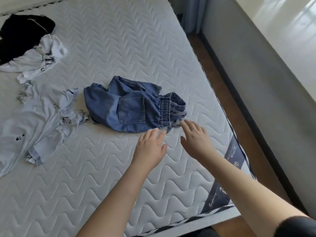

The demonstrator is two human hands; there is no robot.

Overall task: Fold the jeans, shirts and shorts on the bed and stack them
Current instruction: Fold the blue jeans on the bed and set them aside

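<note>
On quilted white mattress [119, 48]: you are reaching left hand [150, 147] and right hand [195, 139], fingers spread, holding nothing, toward crumpled blue denim shorts [130, 110]; next, grasp waistband, flatten.

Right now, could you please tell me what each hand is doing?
Left hand: open, holding nothing, beside the denim shorts.
Right hand: open, fingertips at the drawstring.

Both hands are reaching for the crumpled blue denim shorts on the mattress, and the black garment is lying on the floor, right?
Not quite: the head view shows the black garment on the mattress, far left. Both hands, left and right, do reach toward the denim shorts.
</note>
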